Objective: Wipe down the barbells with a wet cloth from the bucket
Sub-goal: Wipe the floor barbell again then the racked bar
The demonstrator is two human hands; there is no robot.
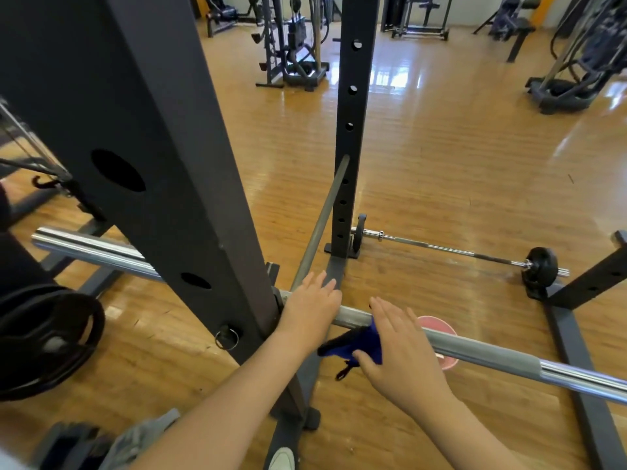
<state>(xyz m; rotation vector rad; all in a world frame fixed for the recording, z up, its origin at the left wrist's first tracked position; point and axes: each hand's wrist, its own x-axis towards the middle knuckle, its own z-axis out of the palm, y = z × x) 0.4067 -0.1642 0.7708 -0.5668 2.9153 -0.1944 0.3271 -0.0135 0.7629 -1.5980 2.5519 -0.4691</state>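
Right hand (pixel 403 351) flat on blue cloth (pixel 359 344) over barbell (pixel 488 354); left hand (pixel 310 308) apparently spread there; no legible writing.

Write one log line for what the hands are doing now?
step: wiping | left hand: resting on grey steel barbell | right hand: pressing blue wet cloth on barbell | pink bucket: below
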